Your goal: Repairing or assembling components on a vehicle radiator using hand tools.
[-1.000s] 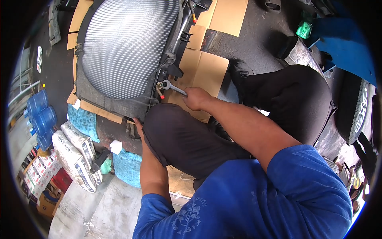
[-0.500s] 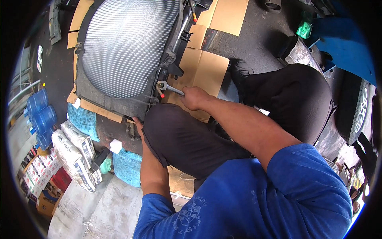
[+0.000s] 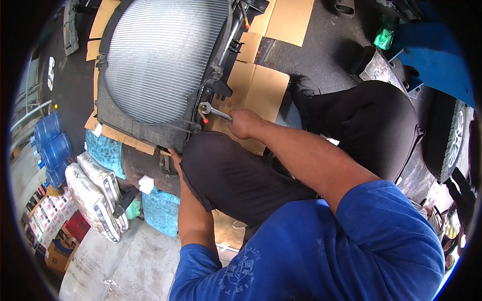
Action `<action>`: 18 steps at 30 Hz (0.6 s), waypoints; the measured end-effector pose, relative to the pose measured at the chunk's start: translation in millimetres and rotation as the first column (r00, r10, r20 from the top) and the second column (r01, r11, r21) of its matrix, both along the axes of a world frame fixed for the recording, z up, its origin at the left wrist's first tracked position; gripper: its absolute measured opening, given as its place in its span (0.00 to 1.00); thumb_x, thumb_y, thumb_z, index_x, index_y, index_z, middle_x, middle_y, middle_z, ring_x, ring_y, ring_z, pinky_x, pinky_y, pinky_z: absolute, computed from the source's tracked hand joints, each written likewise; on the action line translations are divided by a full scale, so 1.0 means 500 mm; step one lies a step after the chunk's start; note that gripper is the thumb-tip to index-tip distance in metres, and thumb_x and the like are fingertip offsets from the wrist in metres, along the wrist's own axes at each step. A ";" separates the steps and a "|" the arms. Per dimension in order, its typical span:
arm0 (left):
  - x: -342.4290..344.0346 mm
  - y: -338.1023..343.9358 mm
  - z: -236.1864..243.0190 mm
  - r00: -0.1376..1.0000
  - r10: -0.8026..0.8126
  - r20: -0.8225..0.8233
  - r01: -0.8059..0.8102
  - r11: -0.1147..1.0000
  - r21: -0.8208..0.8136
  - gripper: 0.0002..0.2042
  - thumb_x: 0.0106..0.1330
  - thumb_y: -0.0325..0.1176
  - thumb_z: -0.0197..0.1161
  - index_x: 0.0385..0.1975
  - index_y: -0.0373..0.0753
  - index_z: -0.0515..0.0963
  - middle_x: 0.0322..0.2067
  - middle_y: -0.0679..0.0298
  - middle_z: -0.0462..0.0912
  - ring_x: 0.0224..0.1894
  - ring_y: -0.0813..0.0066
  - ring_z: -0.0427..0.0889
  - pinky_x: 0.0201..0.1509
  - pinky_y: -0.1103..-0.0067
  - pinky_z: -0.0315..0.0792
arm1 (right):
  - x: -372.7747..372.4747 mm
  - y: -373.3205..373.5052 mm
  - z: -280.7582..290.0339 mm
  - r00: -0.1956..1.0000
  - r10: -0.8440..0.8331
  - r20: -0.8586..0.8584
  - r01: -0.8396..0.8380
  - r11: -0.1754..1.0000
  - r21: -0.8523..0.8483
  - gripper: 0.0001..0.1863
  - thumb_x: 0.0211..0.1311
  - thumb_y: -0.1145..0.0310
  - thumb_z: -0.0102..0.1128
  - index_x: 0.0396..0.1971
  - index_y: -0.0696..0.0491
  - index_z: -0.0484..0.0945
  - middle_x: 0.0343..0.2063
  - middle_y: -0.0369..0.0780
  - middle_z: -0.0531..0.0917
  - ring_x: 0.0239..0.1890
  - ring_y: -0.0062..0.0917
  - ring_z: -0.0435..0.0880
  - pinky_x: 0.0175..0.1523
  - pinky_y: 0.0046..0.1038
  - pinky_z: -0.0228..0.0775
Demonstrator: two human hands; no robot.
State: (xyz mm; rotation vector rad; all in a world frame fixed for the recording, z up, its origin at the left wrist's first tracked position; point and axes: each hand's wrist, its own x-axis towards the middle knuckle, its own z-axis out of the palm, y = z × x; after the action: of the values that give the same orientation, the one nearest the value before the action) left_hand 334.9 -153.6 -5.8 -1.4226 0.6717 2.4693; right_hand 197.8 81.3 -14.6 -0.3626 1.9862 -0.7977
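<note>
A large radiator [image 3: 160,60] with silver fins and a black plastic shroud lies flat on cardboard. My right hand [image 3: 244,124] is closed round the handle of a steel wrench [image 3: 219,113]. The head of that wrench sits at a fitting on the radiator's right side, beside a short pipe with a red tip [image 3: 204,118]. My left hand [image 3: 174,153] grips the radiator's lower edge near its corner; my bent knee [image 3: 216,155] hides part of this hand.
Flattened cardboard [image 3: 268,93] lies under and right of the radiator. At left are blue water jugs [image 3: 52,143], filled sacks [image 3: 93,198] and blue patterned bundles [image 3: 160,210]. A blue panel [image 3: 437,55] and a wheel [image 3: 452,140] stand at right.
</note>
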 end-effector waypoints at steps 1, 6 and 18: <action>-0.004 0.005 0.004 1.000 0.003 0.001 -0.003 1.000 0.004 0.51 0.54 0.78 0.37 0.66 0.37 0.56 0.66 0.52 0.58 0.66 0.54 0.59 0.70 0.59 0.51 | -0.001 0.001 0.000 1.000 0.005 -0.005 -0.005 1.000 -0.001 0.21 0.63 0.57 0.49 0.45 0.59 0.75 0.42 0.51 0.80 0.48 0.45 0.78 0.54 0.40 0.68; -0.008 0.009 0.014 1.000 -0.002 0.002 0.002 1.000 -0.012 0.51 0.55 0.78 0.37 0.66 0.37 0.56 0.66 0.52 0.58 0.67 0.53 0.59 0.70 0.60 0.52 | -0.012 -0.001 0.001 1.000 -0.002 -0.003 0.002 1.000 -0.006 0.20 0.63 0.57 0.49 0.45 0.58 0.75 0.41 0.51 0.80 0.47 0.45 0.78 0.54 0.40 0.68; 0.013 -0.010 -0.036 0.996 0.032 -0.082 -0.028 0.998 0.056 0.51 0.54 0.78 0.38 0.66 0.35 0.57 0.66 0.51 0.58 0.66 0.54 0.59 0.70 0.61 0.52 | -0.024 0.005 -0.008 0.999 0.039 -0.036 -0.039 0.999 0.004 0.20 0.63 0.57 0.50 0.43 0.58 0.76 0.41 0.50 0.81 0.47 0.45 0.78 0.53 0.40 0.68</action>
State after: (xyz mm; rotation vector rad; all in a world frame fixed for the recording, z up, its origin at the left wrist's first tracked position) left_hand 341.5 -158.8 -24.0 -1.3267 0.5972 2.5609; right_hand 185.8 84.0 -18.3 -0.4144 2.0076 -0.7679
